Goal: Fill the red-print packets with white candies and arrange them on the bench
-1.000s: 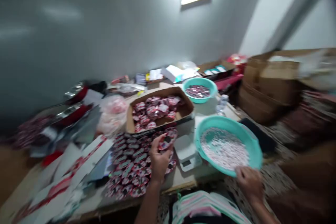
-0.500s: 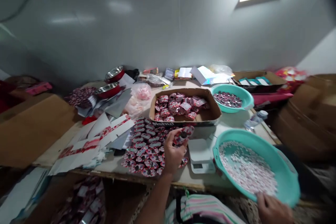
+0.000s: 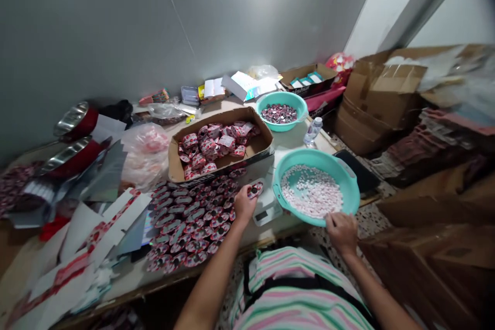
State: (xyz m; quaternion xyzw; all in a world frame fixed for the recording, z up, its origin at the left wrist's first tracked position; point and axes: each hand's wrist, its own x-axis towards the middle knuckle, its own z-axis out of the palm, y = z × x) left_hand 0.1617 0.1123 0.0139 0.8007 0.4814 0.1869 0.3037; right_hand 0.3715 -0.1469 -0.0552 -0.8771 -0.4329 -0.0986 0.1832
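My left hand [image 3: 245, 206] is closed around a small oval red-and-white printed packet [image 3: 255, 190] with a dark spot in its middle. It is held just above the white digital scale [image 3: 266, 215]. To its left stand rows of similar oval packets [image 3: 193, 232] on the table. My right hand [image 3: 342, 233] has its fingers curled over the near rim of a teal basin [image 3: 350, 193]. Small pale pink and white pieces [image 3: 311, 193] lie in that basin. The right fingertips are partly hidden at the rim.
An open cardboard box [image 3: 265, 152] of wrapped packets stands behind the rows. Behind the scale are a second teal basin [image 3: 305, 113] with dark shiny pieces and a clear bottle [image 3: 313, 131]. Cut printed sheets [image 3: 83, 237] lie left; large cartons [image 3: 358, 103] stand right.
The view has swung to the right, so the table's contents shift left and more cartons show. My left hand still holds the packet; my right hand stays at the basin's near rim.
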